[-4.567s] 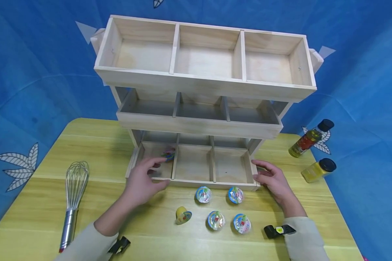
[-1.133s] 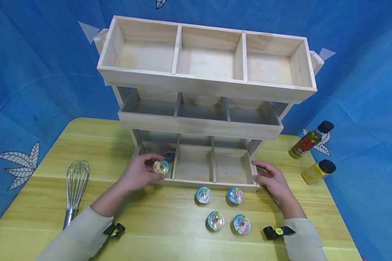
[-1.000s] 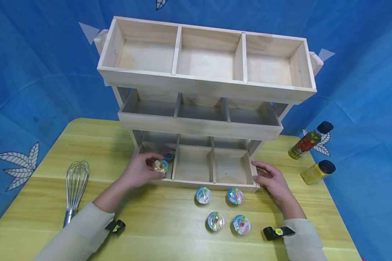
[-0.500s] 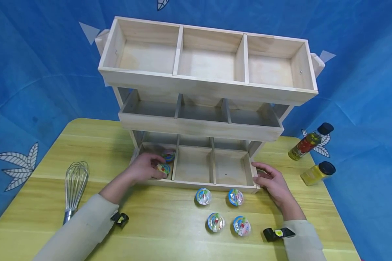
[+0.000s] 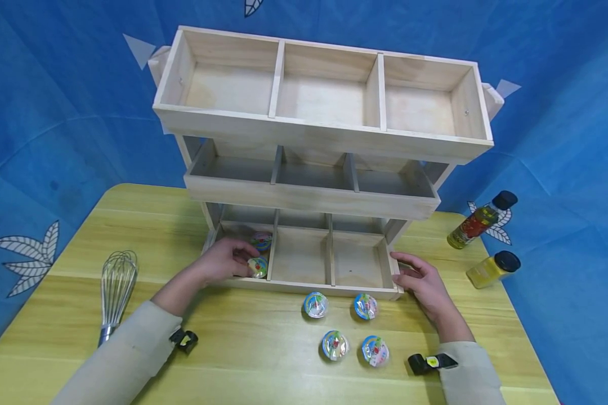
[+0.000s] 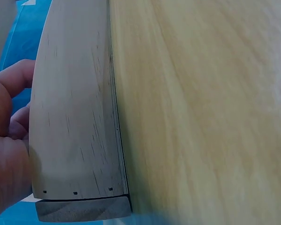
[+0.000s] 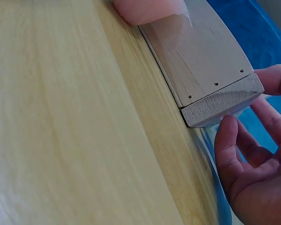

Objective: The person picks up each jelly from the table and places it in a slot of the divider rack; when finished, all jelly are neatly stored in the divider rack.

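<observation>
Soft glare pales the table (image 5: 263,360), blurred in wrist views.

Staged tabletop set-up with kitchen goods; actual room type can't be told. Blue cloth (image 5: 71,84) with printed leaves (image 5: 32,259) hangs behind the wooden rack (image 5: 311,195) and along both its sides. Wood-grain table (image 5: 253,360) under the rack. Kitchen cues: wire whisk (image 5: 117,292) left of rack, bottle (image 5: 476,225) and black-lidded yellow jar (image 5: 491,270) right of it, small sealed cups (image 5: 335,345) in front of it.
</observation>
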Motion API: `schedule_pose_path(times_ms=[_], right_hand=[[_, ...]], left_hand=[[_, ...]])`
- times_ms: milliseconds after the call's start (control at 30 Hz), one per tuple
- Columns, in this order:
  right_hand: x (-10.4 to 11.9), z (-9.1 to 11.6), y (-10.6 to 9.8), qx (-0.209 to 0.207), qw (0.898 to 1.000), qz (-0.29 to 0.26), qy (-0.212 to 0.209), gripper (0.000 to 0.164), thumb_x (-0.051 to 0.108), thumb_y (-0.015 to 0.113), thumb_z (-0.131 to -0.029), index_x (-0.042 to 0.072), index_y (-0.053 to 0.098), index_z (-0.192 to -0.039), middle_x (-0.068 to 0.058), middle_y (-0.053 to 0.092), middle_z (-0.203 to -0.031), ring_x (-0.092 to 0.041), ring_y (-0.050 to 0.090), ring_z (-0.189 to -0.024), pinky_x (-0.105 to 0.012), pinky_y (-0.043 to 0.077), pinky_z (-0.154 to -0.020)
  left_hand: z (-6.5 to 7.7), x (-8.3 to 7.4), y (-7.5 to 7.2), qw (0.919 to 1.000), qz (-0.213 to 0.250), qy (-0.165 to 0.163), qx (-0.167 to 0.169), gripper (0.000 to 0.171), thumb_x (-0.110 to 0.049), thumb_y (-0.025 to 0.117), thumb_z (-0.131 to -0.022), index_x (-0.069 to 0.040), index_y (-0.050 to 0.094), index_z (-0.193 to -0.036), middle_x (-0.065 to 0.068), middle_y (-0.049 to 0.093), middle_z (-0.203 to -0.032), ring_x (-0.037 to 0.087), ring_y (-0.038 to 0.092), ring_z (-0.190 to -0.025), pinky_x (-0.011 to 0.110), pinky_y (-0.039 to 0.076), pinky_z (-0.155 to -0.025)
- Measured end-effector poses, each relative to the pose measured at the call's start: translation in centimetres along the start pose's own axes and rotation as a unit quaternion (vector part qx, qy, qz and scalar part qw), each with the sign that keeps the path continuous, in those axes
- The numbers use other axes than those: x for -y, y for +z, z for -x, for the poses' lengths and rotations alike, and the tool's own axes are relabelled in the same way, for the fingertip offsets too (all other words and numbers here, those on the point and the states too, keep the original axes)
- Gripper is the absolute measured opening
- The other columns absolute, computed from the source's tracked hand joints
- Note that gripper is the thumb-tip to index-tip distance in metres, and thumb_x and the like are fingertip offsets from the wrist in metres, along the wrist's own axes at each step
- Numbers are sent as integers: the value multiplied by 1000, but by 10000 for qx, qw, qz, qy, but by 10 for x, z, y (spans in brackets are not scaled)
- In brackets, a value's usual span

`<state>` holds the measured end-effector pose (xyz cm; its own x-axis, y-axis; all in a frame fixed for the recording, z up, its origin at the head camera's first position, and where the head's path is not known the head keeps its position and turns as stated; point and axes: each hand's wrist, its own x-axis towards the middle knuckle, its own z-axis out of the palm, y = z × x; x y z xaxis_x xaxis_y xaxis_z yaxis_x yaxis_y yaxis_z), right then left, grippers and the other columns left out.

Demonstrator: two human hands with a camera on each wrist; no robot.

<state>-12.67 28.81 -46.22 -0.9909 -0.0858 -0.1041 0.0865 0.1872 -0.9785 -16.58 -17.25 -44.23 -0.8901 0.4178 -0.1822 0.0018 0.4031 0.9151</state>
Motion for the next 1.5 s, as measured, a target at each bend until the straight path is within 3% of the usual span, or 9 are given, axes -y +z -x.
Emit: schedule_pose_path(times_ms=[233,500,600,733,900,1100,1200,1333,1500], right_hand=[[-3,-2,-1,-22,10000,9,4,55,0,70,-89,-6,50,-139,-17,47,-139,-13,61,-105,-26,55,-82],[-2,-1,0,-6,9999,-102,-41,56,-4,69,-88,-8,49,-140,-20,44,-143,-12,61,-106,-27,55,-83],[-1,0,2,-4,9999,-120,-26,56,-4,68,-88,-9,48,-140,-22,42,-145,-11,60,-107,-27,55,-83],[-1,0,2,2,9999,-129,-15,57,-5,68,-89,-8,47,-142,-23,41,-146,-11,60,-108,-27,55,-83],[-2,0,2,-21,9999,-121,-22,56,-5,68,-88,-8,48,-141,-22,42,-145,-12,60,-107,-27,55,-83],[-2,0,2,-48,9999,-101,26,56,-5,68,-88,-7,48,-141,-23,43,-144,-12,60,-107,-27,55,-83],[-1,1,1,-56,10000,-76,14,56,-5,68,-89,-7,48,-141,-23,43,-144,-13,60,-107,-27,55,-82],[0,1,2,-68,10000,-60,1,56,-5,68,-89,-8,48,-141,-23,43,-145,-13,59,-107,-27,55,-82],[0,2,3,-68,9999,-80,14,56,-5,68,-89,-8,48,-141,-25,43,-144,-13,60,-106,-27,55,-81]], left_hand=[[-2,1,1,9999,129,6,66,41,10,73,-77,8,64,-117,16,63,-103,27,64,-90,36,57,-76],[6,-5,3,9973,-611,370,-173,46,-1,79,-78,7,63,-120,15,65,-108,29,63,-96,41,55,-84],[14,-10,6,9940,-880,510,-400,47,-3,78,-81,8,61,-124,17,65,-112,33,64,-99,45,54,-86],[30,-21,18,9837,-1164,753,-1142,51,-5,79,-82,6,60,-128,20,64,-117,37,63,-103,49,53,-88],[49,-37,45,9658,-450,1404,-2134,60,2,83,-75,2,59,-130,18,63,-118,39,60,-106,49,54,-88],[61,-45,78,9520,285,2070,-2239,62,9,85,-68,-3,63,-125,8,64,-115,37,62,-102,39,57,-84],[62,-46,95,9588,705,1944,-1949,59,9,85,-69,-1,64,-123,9,64,-116,36,62,-104,37,57,-85],[62,-47,118,9697,1419,1295,-1509,56,9,85,-69,2,63,-120,16,62,-116,41,59,-108,37,56,-87],[58,-45,140,9766,1608,644,-1274,55,4,86,-69,4,63,-119,22,61,-115,43,61,-104,36,56,-86]])
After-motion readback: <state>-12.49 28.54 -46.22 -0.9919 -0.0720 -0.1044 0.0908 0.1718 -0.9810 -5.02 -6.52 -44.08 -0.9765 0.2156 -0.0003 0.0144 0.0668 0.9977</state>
